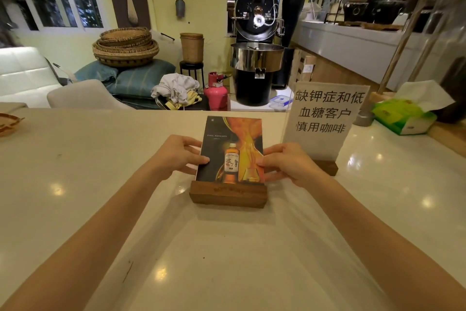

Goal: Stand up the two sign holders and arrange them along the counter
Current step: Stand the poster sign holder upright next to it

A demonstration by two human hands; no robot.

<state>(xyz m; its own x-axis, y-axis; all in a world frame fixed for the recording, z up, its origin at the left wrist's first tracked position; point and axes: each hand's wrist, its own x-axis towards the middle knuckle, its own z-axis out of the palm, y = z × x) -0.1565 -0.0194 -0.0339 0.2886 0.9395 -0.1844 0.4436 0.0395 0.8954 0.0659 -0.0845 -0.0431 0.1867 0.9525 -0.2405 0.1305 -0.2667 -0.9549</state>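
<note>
Already both holders stand: my left hand [180, 156] and right hand [287, 163] clasp the whisky sign holder [230, 159] mid-worktop [100, 159], the Chinese-text sign holder [325, 119] just behind-right; only final alignment remains.

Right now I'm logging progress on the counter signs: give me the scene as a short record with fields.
whisky sign holder: upright in wooden base, centre of counter
text sign holder: upright, behind and right of it
left hand: gripping the whisky sign's left edge
right hand: gripping its right edge
tissue box: far right
</note>
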